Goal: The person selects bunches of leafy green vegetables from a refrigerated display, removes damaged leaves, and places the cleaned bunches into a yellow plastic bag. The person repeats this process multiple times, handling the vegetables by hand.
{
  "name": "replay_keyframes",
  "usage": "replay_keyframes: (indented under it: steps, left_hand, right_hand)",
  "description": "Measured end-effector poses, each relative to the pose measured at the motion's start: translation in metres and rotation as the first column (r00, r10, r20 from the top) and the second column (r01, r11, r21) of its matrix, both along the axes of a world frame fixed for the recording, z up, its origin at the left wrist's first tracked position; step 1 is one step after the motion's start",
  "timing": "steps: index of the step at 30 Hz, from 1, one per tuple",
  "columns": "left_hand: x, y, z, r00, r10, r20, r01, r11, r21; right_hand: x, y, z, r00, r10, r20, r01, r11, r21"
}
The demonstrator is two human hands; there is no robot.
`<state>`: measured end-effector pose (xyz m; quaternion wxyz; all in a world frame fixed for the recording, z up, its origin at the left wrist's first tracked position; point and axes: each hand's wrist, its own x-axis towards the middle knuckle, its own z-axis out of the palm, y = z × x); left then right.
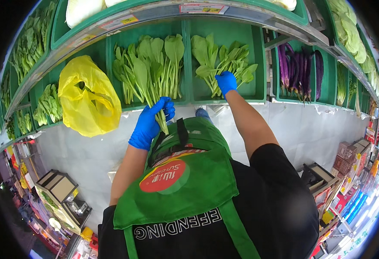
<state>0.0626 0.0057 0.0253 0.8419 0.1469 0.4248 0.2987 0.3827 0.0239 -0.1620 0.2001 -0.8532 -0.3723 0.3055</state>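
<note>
My left hand (pixel 154 117), in a blue glove, is wrapped round the stems of a bunch of leafy greens (pixel 142 75). The stem ends poke out below the fist, over my green apron, and the leaves reach up across the green tray's front edge. More leafy greens (pixel 172 54) lie behind it in that tray. Over the tray to the right, my gloved right hand (pixel 227 83) is closed on the stems of leafy greens (pixel 237 64); its fingertips are partly hidden. Other loose greens (pixel 204 54) lie just left of it.
A yellow plastic bag (pixel 89 97) sits left of my left hand on the tray edge. Purple eggplants (pixel 299 71) fill a tray at the right. A metal-edged upper shelf (pixel 159 16) overhangs the trays. Grey floor tiles (pixel 85 151) show below.
</note>
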Motion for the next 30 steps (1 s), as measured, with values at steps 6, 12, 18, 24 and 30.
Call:
replay_keyframes:
  steps: [6, 12, 18, 24, 30]
  left_hand:
    - [-0.006, 0.0, 0.003, 0.998, -0.022, -0.064, 0.02, 0.999, -0.029]
    - [-0.009, 0.0, -0.002, 0.999, 0.013, -0.035, -0.016, 0.996, -0.091]
    - [0.015, 0.012, -0.01, 0.987, -0.155, 0.039, 0.155, 0.988, -0.012]
    - [0.047, 0.01, -0.007, 0.961, -0.27, 0.059, 0.271, 0.963, -0.007]
    - [0.054, 0.005, -0.003, 0.948, -0.298, 0.111, 0.294, 0.955, 0.047]
  right_hand:
    - [0.015, -0.006, 0.006, 0.891, -0.209, -0.402, 0.227, 0.974, -0.001]
    - [0.03, -0.065, 0.09, 0.296, -0.14, -0.945, 0.607, 0.791, 0.073]
    - [0.01, -0.11, 0.111, 0.05, 0.034, -0.998, 0.679, 0.732, 0.059]
    - [-0.045, -0.124, 0.138, -0.038, 0.259, -0.965, 0.632, 0.754, 0.178]
    - [-0.085, -0.115, 0.168, 0.406, 0.255, -0.877, 0.259, 0.889, 0.379]
